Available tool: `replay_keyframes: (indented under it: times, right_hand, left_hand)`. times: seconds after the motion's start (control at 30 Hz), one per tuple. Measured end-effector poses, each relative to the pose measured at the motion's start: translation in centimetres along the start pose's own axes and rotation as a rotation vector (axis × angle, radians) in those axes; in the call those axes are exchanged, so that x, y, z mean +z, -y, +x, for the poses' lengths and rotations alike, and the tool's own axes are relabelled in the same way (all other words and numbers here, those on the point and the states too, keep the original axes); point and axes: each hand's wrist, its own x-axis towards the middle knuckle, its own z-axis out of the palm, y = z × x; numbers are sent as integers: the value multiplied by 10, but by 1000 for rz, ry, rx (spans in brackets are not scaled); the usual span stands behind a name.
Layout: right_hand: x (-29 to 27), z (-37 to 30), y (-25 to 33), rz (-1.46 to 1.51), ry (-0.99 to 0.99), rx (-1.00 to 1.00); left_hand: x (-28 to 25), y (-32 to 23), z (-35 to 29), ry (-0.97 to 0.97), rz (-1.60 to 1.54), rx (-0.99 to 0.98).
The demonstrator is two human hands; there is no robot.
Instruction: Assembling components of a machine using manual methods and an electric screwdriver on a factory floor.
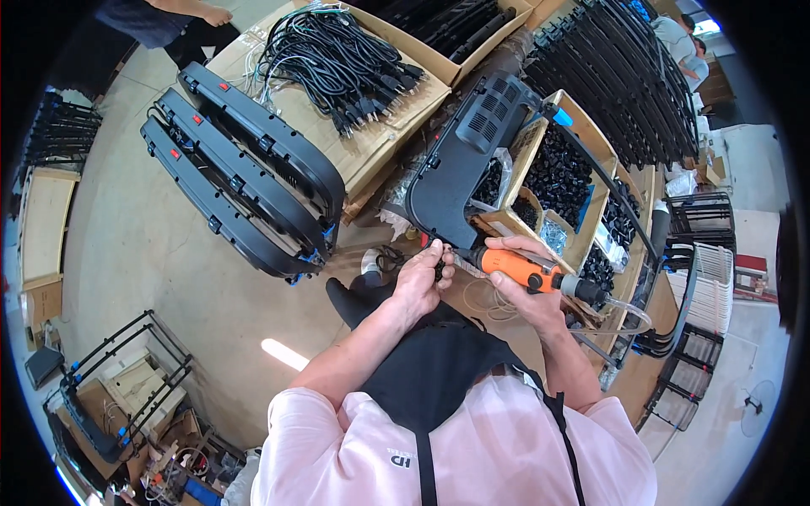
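Observation:
My right hand (540,305) is wrapped round an orange power screwdriver (516,267) with a grey end and a clear hose trailing off to the right. The tool lies nearly level, its tip aimed left at my left hand (419,280). The fingers of that hand are closed near the tip; small dark bits show between them, too small to name. Just beyond both hands stands a black plastic housing (440,192) with a vented cover (494,110). Its lower end is close to my left fingertips, and whether they touch it I cannot tell.
Divided wooden bins (511,221) of small black parts stand on the right. Bundled black cables (337,67) lie on a cardboard-topped stack ahead. Several black housings with red switches (245,173) stand at left. Black frames (612,80) fill the far right. Another person (173,21) stands far left.

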Motion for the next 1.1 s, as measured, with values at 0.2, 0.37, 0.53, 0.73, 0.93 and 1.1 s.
replay_keyframes:
  times: [0.2,0.37,0.53,0.73,0.93,1.1]
  right_hand:
    - [7,4,-10,95,-53,-19]
    - [5,9,-9,121,-53,-4]
    - [10,19,-5,18,-25,-13]
    - [24,34,-3,-31,-21,8]
    - [33,42,0,-94,-9,42]
    - [37,51,4,-173,23,5]
  left_hand:
    - [1,0,10,72,-160,-30]
    - [4,-4,8,57,-142,-36]
    - [0,-8,9,72,-125,-57]
    - [-3,-13,13,73,-105,-29]
    - [-13,-16,11,19,-42,-47]
    - [-18,-18,5,45,85,-21]
